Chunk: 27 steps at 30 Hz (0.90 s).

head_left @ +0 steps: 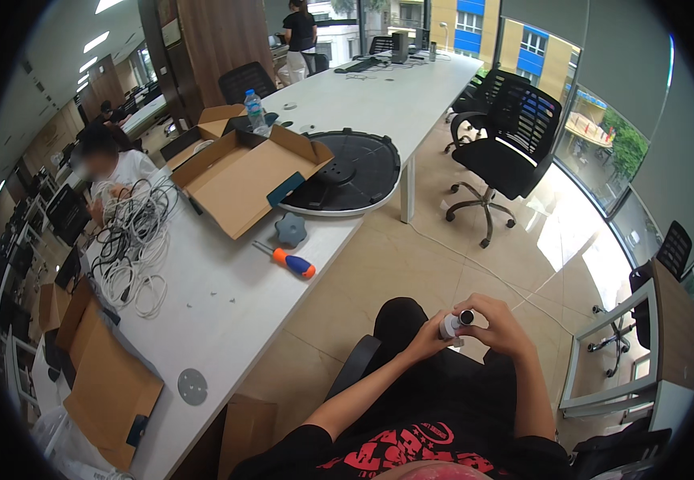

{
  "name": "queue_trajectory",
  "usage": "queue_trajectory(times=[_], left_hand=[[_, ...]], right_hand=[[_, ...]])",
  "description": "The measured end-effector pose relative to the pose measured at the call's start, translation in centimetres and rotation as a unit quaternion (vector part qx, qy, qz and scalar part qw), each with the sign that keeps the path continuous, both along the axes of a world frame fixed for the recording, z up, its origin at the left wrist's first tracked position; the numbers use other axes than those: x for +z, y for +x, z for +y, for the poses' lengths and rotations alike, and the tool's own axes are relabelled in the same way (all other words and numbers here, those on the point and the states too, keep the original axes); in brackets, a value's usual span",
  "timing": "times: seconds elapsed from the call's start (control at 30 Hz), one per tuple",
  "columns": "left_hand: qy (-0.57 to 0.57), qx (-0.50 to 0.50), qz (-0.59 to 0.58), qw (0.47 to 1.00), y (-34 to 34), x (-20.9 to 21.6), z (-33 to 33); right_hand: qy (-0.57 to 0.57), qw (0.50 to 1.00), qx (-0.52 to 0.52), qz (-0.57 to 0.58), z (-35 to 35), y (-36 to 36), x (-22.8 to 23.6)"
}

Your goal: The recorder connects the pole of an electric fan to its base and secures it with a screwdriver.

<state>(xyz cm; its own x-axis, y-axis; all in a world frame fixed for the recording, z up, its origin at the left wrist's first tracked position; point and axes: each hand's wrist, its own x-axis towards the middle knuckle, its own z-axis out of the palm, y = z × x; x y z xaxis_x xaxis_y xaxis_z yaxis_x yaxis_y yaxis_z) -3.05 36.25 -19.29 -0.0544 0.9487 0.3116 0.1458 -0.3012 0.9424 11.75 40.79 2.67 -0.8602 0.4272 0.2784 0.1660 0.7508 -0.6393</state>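
White surface, left of frame, bears a screwdriver presumably within reach; lower centre, left grip and right grip clamp a cylindrical part, apparently to steady it.

Readable text: no word or number is legible.
Black shirt: a large red print across the chest, between 5 and 6 o'clock from the middle of the view; at its upper right, a small tilted red oval encloses letter-like marks, too small to read.
Water bottle: at 11 o'clock, a label around the clear body below the blue cap; its wording is too small to tell.
Held piece: at 4 o'clock, pale with a black end; too small to tell whether the surface bears markings.
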Motion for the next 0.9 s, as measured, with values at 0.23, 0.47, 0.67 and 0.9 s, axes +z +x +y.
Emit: queue_trajectory(times=[0.23, 0.47, 0.67, 0.9], left_hand=[[0.021, -0.04, 0.011, 0.999, 1.2, -0.3, 1.6], [0.005, -0.033, -0.004, 0.999, 1.0, -0.3, 1.3], [-0.01, -0.001, -0.002, 1.0, -0.2, -0.6, 0.1], [0.0, 0.06, 0.005, 0.998, -1.8, -0.2, -2.6]], right_hand=[[-0.015, 0.999, -0.034, -0.026, 0.7, 1.9, -1.0], [0.008, 1.0, -0.026, -0.001, 0.5, 1.4, -1.7], [-0.024, 0.999, 0.009, -0.045, 0.4, 0.4, -1.3], [-0.013, 0.998, 0.055, -0.031, -0.5, -2.2, -1.6]])
